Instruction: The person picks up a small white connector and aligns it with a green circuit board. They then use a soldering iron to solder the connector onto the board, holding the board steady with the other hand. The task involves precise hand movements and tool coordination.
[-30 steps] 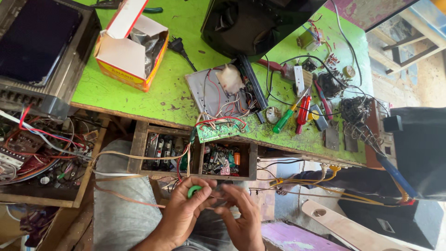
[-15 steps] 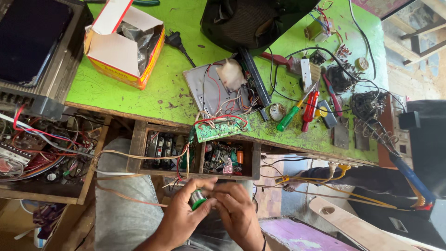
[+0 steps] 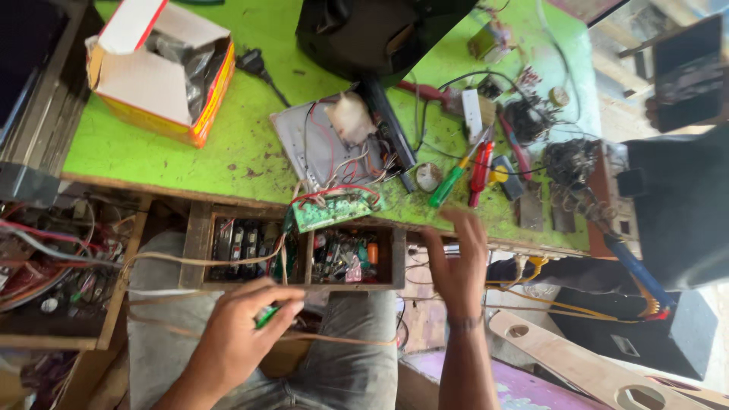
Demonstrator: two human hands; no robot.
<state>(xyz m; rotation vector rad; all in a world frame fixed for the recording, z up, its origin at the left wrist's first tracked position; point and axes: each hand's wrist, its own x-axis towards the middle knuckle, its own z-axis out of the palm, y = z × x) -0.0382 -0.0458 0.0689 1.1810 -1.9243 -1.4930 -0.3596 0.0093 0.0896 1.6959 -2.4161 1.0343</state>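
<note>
My left hand rests over my lap, closed on a small green object. My right hand is raised near the front edge of the green workbench, fingers spread and empty, just below a green-handled screwdriver and a red-handled tool. A green circuit board with red wires hangs over the bench edge between my hands. Behind it lies a grey metal chassis with wires and a white lump on top.
An open cardboard box sits at the back left. A black device stands at the back. Open wooden drawers under the bench hold electronic parts. Tangled wires and parts fill the bench's right side; black speakers stand at right.
My hands were together over my lap around the green object. The right hand has let go and risen toward the bench edge; the left hand still holds the object.
</note>
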